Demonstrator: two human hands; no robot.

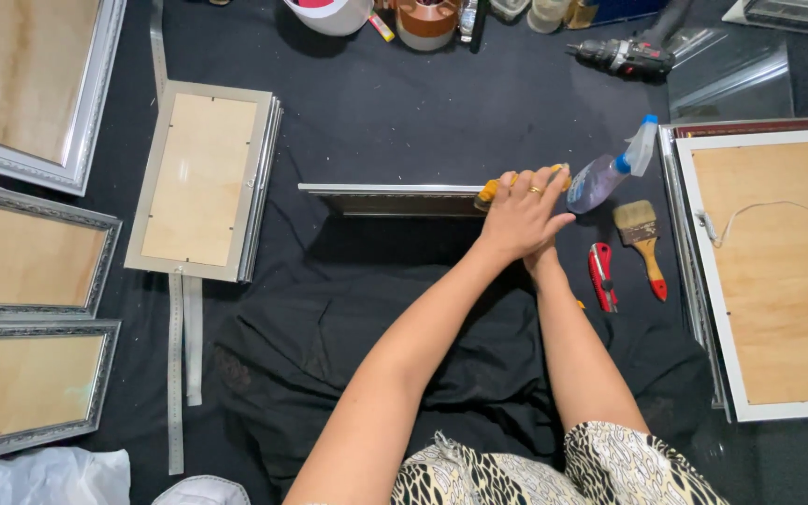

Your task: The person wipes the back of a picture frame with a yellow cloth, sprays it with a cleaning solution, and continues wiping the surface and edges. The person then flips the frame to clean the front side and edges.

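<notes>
Right now the person is standing a narrow silver picture frame (pixel 395 197) on its edge near the middle of the black cloth-covered table (pixel 404 103), its long axis running left to right, one end pointing toward the stack of frames on the left and the other ending under the hands. The left hand (pixel 524 213), wearing a ring, is lying spread over the frame's right end and over a yellow-handled tool (pixel 490 191), pressing down rather than clenching. The right hand (pixel 542 254) is sitting underneath it, mostly hidden, so I cannot tell whether it is gripping anything. Just beside the hands a spray bottle (pixel 610 173) is lying tilted, its blue nozzle pointing up and to the right, with clear liquid showing inside. Near it a red utility knife (pixel 601 276) and a paintbrush (pixel 642 240) with a red-tipped handle are lying on the cloth. A large white frame (pixel 769 276) with a plywood back is lying face down on the right, several silver frames (pixel 200 180) are lying backs up on the left, and a cordless drill (pixel 625 56) is resting along the far edge.
</notes>
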